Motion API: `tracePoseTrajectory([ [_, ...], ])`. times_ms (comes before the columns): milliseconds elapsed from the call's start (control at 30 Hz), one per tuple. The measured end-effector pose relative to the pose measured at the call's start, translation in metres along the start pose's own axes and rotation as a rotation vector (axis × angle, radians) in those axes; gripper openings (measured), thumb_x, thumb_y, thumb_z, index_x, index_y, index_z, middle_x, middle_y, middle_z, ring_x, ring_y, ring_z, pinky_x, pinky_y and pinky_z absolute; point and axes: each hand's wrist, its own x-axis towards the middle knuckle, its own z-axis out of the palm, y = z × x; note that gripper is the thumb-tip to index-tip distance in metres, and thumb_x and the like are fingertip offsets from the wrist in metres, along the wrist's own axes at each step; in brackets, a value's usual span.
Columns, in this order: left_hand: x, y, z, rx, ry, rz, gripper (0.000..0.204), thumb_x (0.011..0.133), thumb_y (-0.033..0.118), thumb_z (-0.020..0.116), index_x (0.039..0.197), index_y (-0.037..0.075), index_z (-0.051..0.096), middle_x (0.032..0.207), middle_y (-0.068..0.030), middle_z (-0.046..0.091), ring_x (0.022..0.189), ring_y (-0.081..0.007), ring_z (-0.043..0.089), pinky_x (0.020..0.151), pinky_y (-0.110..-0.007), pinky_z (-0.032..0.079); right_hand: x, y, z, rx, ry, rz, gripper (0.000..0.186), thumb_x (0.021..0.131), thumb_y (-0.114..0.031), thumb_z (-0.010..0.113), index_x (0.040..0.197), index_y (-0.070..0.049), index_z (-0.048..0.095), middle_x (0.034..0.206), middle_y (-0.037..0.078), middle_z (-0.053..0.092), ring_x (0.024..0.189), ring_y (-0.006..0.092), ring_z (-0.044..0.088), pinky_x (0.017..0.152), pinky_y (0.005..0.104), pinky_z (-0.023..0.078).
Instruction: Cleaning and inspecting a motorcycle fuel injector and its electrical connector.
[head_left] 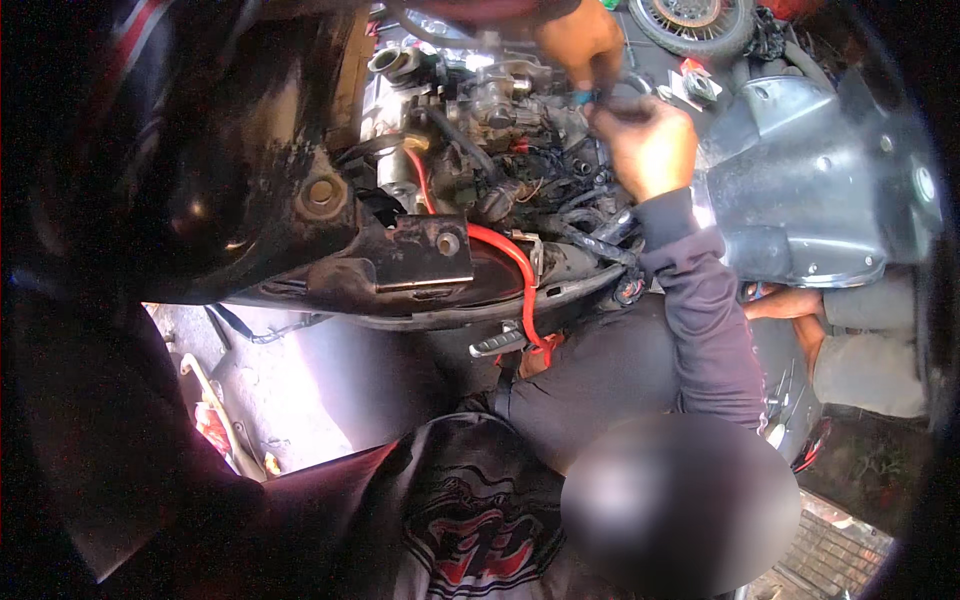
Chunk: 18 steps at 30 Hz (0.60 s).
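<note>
My left hand (582,42) reaches in from the top over a partly stripped motorcycle. Its fingers point down and are pinched together beside a small blue piece (584,97). Close against it, my right hand (655,145) comes up from the lower right with fingers curled and pressed together. What lies between the fingertips is blurred and too small to make out. Left of both hands sits the exposed engine area (500,120), with black hoses and wires (590,220). A thick red cable (520,265) runs from it over the dark frame and down past a footpeg (497,343).
A dark body part with a rusty bolt (320,192) fills the upper left. A large grey plastic panel (800,180) lies at right, below a spoked wheel (690,15). Another person's bare limbs (790,305) and grey clothing show at far right, above a metal grate (835,550).
</note>
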Motion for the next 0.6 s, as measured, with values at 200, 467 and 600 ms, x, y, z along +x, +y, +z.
tracePoseTrajectory([
  [200,0.001,-0.003,0.004,0.022,0.011,0.000,0.039,0.089,0.029,0.065,0.120,0.004,0.067,0.111,-0.0207,0.069,0.105,-0.0363,0.064,0.092,-0.045,0.049,0.007,0.004,-0.003,-0.067,-0.060,-0.063,0.027,0.074,-0.029,0.082,0.087,-0.006,0.079,0.077,0.014,0.074,0.071,0.0224,0.073,0.072,0.0337,0.056],
  [467,0.006,-0.002,0.012,0.061,-0.003,0.020,0.040,0.089,0.029,0.064,0.118,0.002,0.066,0.105,-0.0238,0.069,0.100,-0.0393,0.064,0.089,-0.046,0.049,0.015,0.011,-0.017,-0.040,-0.225,-0.103,0.021,0.076,-0.025,0.079,0.088,-0.008,0.079,0.082,0.016,0.074,0.076,0.0300,0.072,0.073,0.0369,0.055],
  [600,0.005,0.000,0.014,0.071,0.018,0.033,0.041,0.088,0.029,0.066,0.116,0.000,0.066,0.102,-0.0254,0.069,0.099,-0.0403,0.064,0.087,-0.046,0.049,0.013,0.013,-0.021,-0.044,-0.226,-0.245,0.019,0.078,-0.020,0.075,0.091,-0.008,0.079,0.084,0.018,0.073,0.078,0.0327,0.071,0.076,0.0370,0.055],
])
